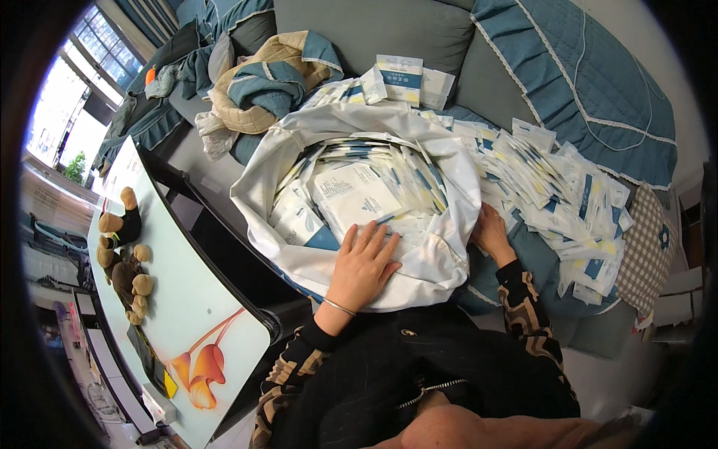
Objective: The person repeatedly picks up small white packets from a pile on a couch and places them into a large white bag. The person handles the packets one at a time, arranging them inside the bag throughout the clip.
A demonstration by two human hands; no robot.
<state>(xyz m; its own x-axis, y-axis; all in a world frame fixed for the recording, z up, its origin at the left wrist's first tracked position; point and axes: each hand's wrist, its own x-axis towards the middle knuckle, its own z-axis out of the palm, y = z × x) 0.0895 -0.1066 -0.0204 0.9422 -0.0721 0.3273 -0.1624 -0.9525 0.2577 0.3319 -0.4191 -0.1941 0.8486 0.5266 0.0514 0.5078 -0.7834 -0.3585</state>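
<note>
A large white fabric bag [263, 168] stands before me with its mouth wide and its rim folded outward. Flat sachets, white with blue and yellow print, fill it; one pale packet [359, 193] lies face up in the middle. My left hand [362, 266] rests palm down on the near rim, fingers spread, their tips over the sachets. Against the bag's right outer side is my right hand [493, 233], its fingertips partly hidden, so its grip is unclear. Beside it, a loose heap of similar sachets [561, 196] covers the sofa seat.
More packets [399, 78] lean on the grey sofa [370, 28] behind the bag. A beige and blue quilt [269, 84] is bunched at the back left. On the left, a glass-topped table [196, 297] carries plush toys [126, 269]. A checked cushion [645, 247] lies far right.
</note>
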